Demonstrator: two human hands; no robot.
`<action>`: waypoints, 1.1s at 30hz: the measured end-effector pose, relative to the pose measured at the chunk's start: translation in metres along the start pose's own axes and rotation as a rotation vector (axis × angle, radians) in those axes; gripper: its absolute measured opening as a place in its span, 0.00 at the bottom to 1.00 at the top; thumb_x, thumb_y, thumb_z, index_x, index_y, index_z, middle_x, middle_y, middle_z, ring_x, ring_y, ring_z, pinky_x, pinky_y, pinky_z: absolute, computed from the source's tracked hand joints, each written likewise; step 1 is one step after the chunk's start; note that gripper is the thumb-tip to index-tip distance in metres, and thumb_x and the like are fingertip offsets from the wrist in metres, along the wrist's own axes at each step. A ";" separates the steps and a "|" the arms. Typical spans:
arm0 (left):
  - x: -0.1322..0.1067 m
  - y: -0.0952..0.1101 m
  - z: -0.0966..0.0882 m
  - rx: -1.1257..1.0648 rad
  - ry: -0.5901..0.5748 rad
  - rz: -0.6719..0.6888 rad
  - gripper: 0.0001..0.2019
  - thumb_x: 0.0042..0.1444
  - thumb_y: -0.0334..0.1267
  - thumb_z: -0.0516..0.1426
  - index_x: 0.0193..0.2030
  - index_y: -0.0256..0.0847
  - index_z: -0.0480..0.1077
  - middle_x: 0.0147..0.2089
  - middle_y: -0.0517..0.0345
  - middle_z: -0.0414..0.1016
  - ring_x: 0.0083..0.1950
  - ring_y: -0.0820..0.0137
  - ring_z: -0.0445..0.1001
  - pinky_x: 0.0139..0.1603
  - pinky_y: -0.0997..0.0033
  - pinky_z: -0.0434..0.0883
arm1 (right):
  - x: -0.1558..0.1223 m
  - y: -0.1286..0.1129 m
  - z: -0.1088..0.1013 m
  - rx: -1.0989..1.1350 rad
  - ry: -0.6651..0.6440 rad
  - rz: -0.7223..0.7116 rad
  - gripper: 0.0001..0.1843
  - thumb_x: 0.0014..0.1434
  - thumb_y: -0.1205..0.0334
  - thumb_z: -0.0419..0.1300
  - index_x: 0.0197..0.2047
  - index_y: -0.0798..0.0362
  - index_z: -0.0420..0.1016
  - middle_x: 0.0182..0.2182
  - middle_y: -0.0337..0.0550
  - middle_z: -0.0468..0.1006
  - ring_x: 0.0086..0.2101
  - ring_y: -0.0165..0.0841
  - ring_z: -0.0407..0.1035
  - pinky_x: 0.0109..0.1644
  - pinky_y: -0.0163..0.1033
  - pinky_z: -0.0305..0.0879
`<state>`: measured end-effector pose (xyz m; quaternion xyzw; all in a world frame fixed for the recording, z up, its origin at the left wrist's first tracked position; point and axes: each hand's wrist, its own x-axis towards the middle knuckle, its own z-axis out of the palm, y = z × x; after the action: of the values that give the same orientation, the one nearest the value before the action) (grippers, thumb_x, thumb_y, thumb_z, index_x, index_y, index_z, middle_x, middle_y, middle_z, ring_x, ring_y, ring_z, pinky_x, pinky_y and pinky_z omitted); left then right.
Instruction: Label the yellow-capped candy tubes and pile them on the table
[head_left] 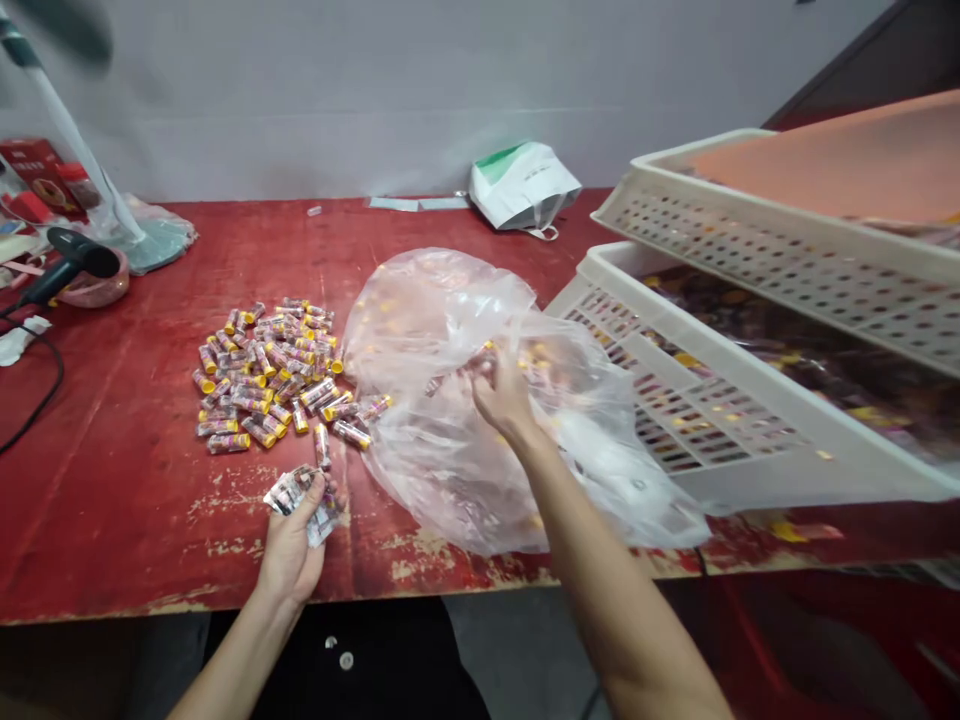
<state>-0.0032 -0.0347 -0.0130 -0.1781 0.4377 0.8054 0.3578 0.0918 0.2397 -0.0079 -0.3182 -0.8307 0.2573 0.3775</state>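
My left hand (294,545) is near the table's front edge, closed on a bunch of small flat printed wrappers (289,492). My right hand (501,392) reaches into a large clear plastic bag (450,420) lying crumpled in the middle of the red table (127,480), its fingers pinched around small tubes inside. A pile of several small yellow-capped tubes (266,375) lies just left of the bag, above my left hand.
Two stacked cream perforated crates (750,300) tilt at the right, the lower one holding dark packets. A white and green bag (521,185) lies at the back. A black handheld tool with cable (67,262), a tape roll and red boxes sit at far left.
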 end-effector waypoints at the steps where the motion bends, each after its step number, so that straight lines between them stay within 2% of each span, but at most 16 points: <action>1: 0.000 -0.001 0.000 -0.015 0.017 0.002 0.08 0.47 0.24 0.66 0.34 0.35 0.75 0.33 0.55 0.80 0.33 0.72 0.79 0.37 0.74 0.76 | -0.021 -0.012 -0.003 0.049 -0.023 0.010 0.08 0.63 0.64 0.49 0.36 0.54 0.68 0.31 0.44 0.72 0.32 0.33 0.68 0.38 0.41 0.68; 2: 0.000 -0.002 0.001 -0.033 0.035 0.005 0.08 0.48 0.24 0.66 0.35 0.36 0.76 0.34 0.56 0.80 0.34 0.73 0.79 0.37 0.75 0.76 | -0.045 -0.027 -0.002 0.111 -0.062 0.029 0.08 0.62 0.63 0.49 0.34 0.53 0.67 0.27 0.41 0.70 0.28 0.32 0.66 0.33 0.37 0.66; 4: 0.000 -0.005 0.003 -0.072 0.062 0.015 0.08 0.47 0.25 0.66 0.35 0.37 0.76 0.34 0.57 0.81 0.33 0.74 0.78 0.37 0.76 0.75 | -0.094 -0.060 0.009 0.237 -0.190 0.065 0.06 0.60 0.59 0.54 0.35 0.52 0.68 0.24 0.36 0.69 0.23 0.28 0.63 0.27 0.33 0.62; 7: -0.003 -0.010 0.006 -0.103 0.055 0.041 0.08 0.46 0.25 0.67 0.33 0.37 0.75 0.32 0.60 0.80 0.31 0.76 0.77 0.37 0.77 0.74 | -0.143 -0.101 0.039 0.649 -0.375 0.389 0.13 0.53 0.54 0.66 0.38 0.52 0.72 0.19 0.30 0.62 0.19 0.24 0.56 0.22 0.30 0.55; 9: -0.005 -0.012 0.005 -0.092 0.043 0.053 0.08 0.45 0.25 0.67 0.32 0.37 0.74 0.31 0.60 0.79 0.31 0.75 0.77 0.37 0.77 0.74 | -0.151 -0.113 0.056 0.783 -0.404 0.503 0.14 0.52 0.51 0.66 0.35 0.53 0.73 0.19 0.30 0.61 0.19 0.24 0.55 0.23 0.30 0.57; 12: -0.007 -0.011 0.000 -0.062 0.072 0.053 0.08 0.46 0.24 0.66 0.32 0.36 0.74 0.31 0.59 0.78 0.32 0.73 0.77 0.38 0.74 0.75 | -0.145 -0.112 0.060 0.860 -0.466 0.520 0.15 0.57 0.49 0.63 0.34 0.53 0.71 0.19 0.31 0.63 0.20 0.25 0.57 0.24 0.31 0.60; 14: -0.007 -0.009 -0.003 -0.073 0.114 0.050 0.07 0.48 0.23 0.65 0.32 0.35 0.74 0.32 0.59 0.78 0.33 0.73 0.77 0.38 0.74 0.75 | -0.142 -0.107 0.049 0.855 -0.514 0.454 0.14 0.59 0.51 0.60 0.42 0.52 0.70 0.23 0.33 0.67 0.22 0.26 0.61 0.27 0.32 0.65; 16: -0.007 -0.007 -0.004 -0.107 0.157 0.039 0.06 0.50 0.23 0.64 0.32 0.36 0.74 0.31 0.60 0.78 0.31 0.75 0.76 0.38 0.75 0.75 | -0.145 -0.104 0.034 0.730 -0.536 0.326 0.17 0.62 0.56 0.58 0.53 0.50 0.67 0.34 0.39 0.72 0.30 0.29 0.68 0.37 0.36 0.71; 18: -0.006 -0.004 -0.003 -0.136 0.191 0.016 0.06 0.52 0.22 0.63 0.31 0.36 0.73 0.30 0.61 0.78 0.30 0.76 0.76 0.37 0.75 0.75 | -0.153 -0.104 0.020 0.555 -0.539 0.152 0.23 0.64 0.61 0.56 0.61 0.47 0.61 0.44 0.45 0.72 0.40 0.34 0.70 0.49 0.42 0.71; 20: -0.005 -0.002 -0.001 -0.152 0.200 -0.007 0.05 0.52 0.23 0.62 0.31 0.36 0.73 0.30 0.60 0.78 0.29 0.76 0.76 0.37 0.75 0.75 | -0.163 -0.105 0.011 0.439 -0.528 0.008 0.28 0.64 0.65 0.55 0.66 0.47 0.55 0.49 0.49 0.71 0.46 0.37 0.70 0.55 0.45 0.68; 22: -0.006 -0.002 0.002 -0.158 0.196 -0.026 0.04 0.53 0.24 0.62 0.31 0.35 0.73 0.30 0.59 0.77 0.29 0.75 0.76 0.38 0.74 0.75 | -0.170 -0.106 0.010 0.410 -0.488 -0.068 0.28 0.63 0.68 0.56 0.64 0.48 0.56 0.48 0.50 0.71 0.47 0.38 0.69 0.53 0.45 0.69; 25: -0.009 -0.003 0.004 -0.157 0.192 -0.051 0.04 0.53 0.25 0.63 0.30 0.35 0.72 0.29 0.59 0.77 0.28 0.75 0.75 0.37 0.74 0.75 | -0.176 -0.106 0.015 0.375 -0.433 -0.102 0.15 0.62 0.72 0.56 0.51 0.49 0.64 0.41 0.46 0.72 0.41 0.37 0.70 0.46 0.42 0.71; 27: -0.013 -0.004 0.004 -0.155 0.168 -0.069 0.03 0.53 0.26 0.63 0.32 0.35 0.73 0.30 0.58 0.78 0.29 0.75 0.75 0.37 0.75 0.75 | -0.175 -0.106 0.018 0.329 -0.403 -0.146 0.12 0.62 0.73 0.56 0.47 0.50 0.65 0.39 0.46 0.72 0.41 0.37 0.69 0.45 0.42 0.70; 30: -0.017 -0.006 0.005 -0.167 0.134 -0.099 0.03 0.53 0.27 0.63 0.34 0.34 0.73 0.32 0.56 0.79 0.30 0.74 0.76 0.37 0.75 0.74 | -0.173 -0.105 0.017 0.265 -0.325 -0.196 0.14 0.62 0.73 0.56 0.50 0.50 0.67 0.40 0.47 0.73 0.43 0.38 0.70 0.46 0.43 0.71; 33: -0.019 -0.006 0.004 -0.170 0.132 -0.126 0.02 0.55 0.27 0.62 0.35 0.34 0.73 0.33 0.55 0.80 0.32 0.73 0.77 0.39 0.73 0.75 | -0.172 -0.102 0.013 0.192 -0.221 -0.234 0.19 0.62 0.72 0.58 0.55 0.48 0.69 0.42 0.49 0.73 0.40 0.37 0.71 0.43 0.42 0.72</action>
<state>0.0140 -0.0366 -0.0029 -0.2876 0.3786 0.8021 0.3615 0.1359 0.0454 -0.0266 -0.1515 -0.8702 0.3231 0.3397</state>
